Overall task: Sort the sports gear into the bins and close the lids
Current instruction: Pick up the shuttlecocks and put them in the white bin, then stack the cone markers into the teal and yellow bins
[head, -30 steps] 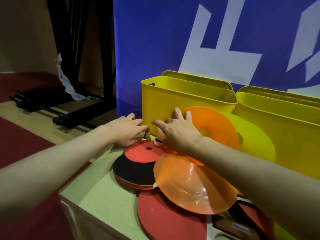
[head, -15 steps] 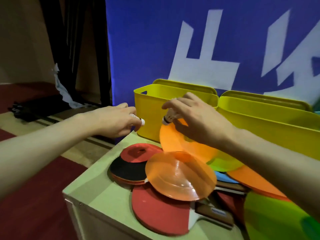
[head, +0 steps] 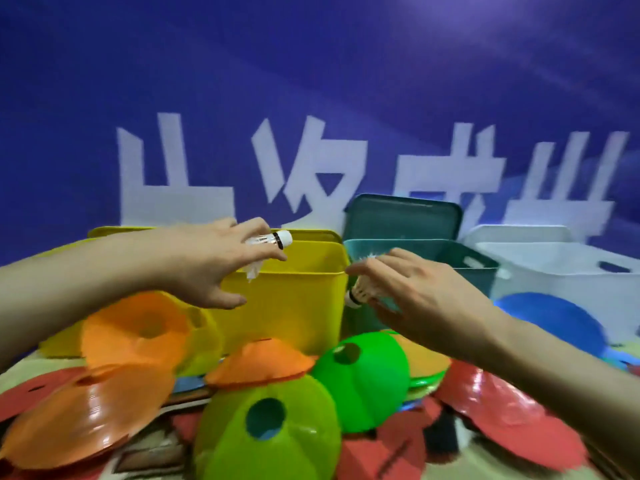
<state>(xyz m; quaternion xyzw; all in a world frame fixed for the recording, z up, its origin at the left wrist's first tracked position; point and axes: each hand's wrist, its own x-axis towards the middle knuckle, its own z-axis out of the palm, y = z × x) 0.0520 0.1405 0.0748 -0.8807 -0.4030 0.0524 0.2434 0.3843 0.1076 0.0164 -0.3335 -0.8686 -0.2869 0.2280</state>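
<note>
Now, left hand (head: 204, 265) pinching a shuttlecock (head: 273, 241), right hand (head: 415, 292) holding another shuttlecock (head: 363, 289)

Both hands have been carried rightward from the table's left end. A white feathered shuttlecock (head: 273, 242) is now held by the left hand (head: 207, 263) above the yellow plastic bin (head: 294, 306), and another shuttlecock (head: 363, 292) by the right hand (head: 415, 292) before the teal plastic bin (head: 460, 268).

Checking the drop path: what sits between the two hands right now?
In the head view, the yellow bin's right corner and rim lie between the left hand and right hand; each holds a shuttlecock.
</note>
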